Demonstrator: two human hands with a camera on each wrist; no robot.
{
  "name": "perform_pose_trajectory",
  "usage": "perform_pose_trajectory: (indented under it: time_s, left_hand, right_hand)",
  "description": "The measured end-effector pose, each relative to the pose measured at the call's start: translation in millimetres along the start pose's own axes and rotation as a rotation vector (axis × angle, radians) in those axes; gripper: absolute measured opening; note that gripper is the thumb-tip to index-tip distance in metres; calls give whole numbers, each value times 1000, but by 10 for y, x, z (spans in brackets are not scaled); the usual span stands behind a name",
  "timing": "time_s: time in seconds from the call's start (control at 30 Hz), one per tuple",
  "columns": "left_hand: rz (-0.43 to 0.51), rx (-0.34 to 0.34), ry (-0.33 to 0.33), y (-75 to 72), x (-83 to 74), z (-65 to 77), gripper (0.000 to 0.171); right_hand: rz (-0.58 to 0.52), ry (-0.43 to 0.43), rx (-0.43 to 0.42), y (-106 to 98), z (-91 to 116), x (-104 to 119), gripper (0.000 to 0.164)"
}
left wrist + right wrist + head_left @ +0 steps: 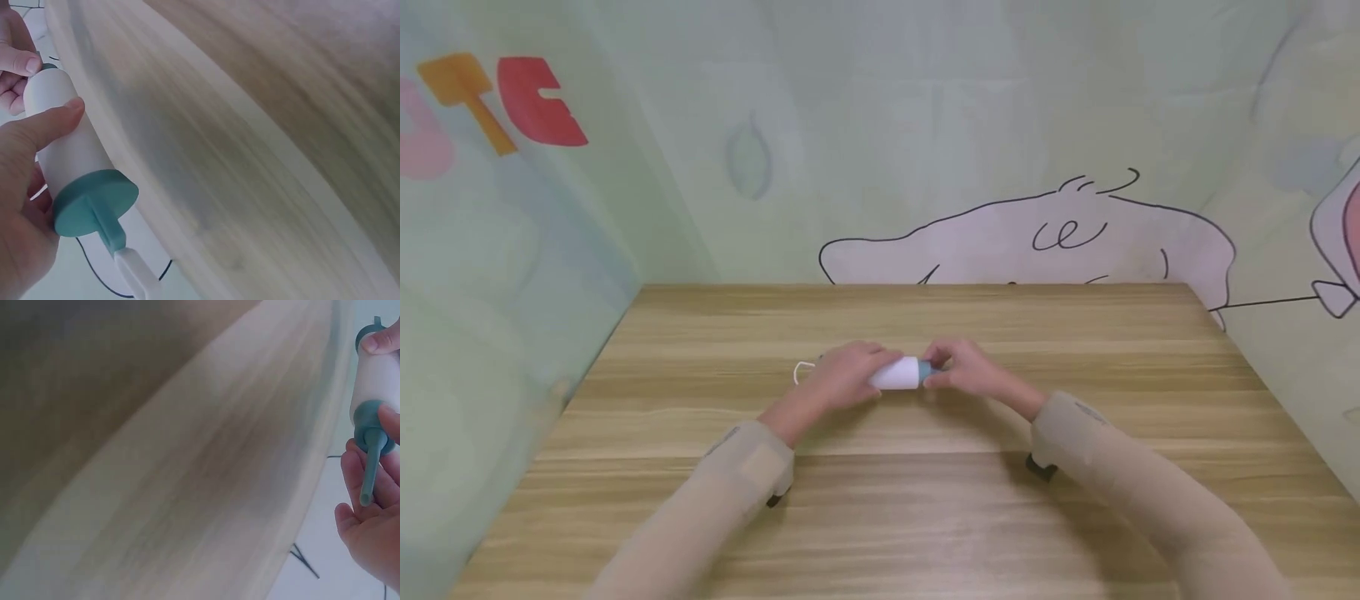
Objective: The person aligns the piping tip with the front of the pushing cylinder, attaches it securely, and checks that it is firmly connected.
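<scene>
A white cylinder with teal ends (897,374) lies crosswise between both hands, over the middle of the wooden table. My left hand (844,375) grips its white body, thumb along the side. In the left wrist view a wide teal cap (97,203) closes the end nearest this hand, and a white loop (133,272) hangs from the cap's tab. My right hand (968,368) pinches the teal collar (367,415) at the opposite end. A thin hollow teal spout (371,472) sticks out from that collar, past the right fingers. The cylinder's exact kind is unclear.
The wood-grained table (895,517) spreads around both forearms. Behind it hangs a pale printed curtain (880,125) with a cartoon outline, meeting the table's back edge. More of the printed cloth lines the left and right sides. Dark straps show under both sleeve cuffs.
</scene>
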State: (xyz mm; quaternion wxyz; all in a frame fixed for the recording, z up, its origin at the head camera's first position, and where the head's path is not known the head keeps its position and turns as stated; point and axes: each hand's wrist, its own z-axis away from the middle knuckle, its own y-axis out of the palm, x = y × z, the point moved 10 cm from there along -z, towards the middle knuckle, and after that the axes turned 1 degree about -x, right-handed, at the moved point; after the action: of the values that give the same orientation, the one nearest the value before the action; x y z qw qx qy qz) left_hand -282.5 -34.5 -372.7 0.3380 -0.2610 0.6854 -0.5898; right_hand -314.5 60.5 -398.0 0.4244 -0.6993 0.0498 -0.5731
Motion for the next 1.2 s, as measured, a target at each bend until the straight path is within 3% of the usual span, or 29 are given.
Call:
perform_pose_trajectory:
  time_s: [0.5,0.77,0.97,1.2]
  left_hand:
    - [40,35,-69,182,150,-180,60]
    - [9,33,-72,211,158,-194,59]
    - [-15,32,-122,209,224,-175,62]
    - [-10,46,-142,230,269,-156,62]
  right_hand:
    - [4,77,20,26,-176,-239,23]
    - [9,8,41,26,-160,-212,24]
    - [37,29,47,50,-183,-250,39]
    - [37,20,50,56,-179,-243,38]
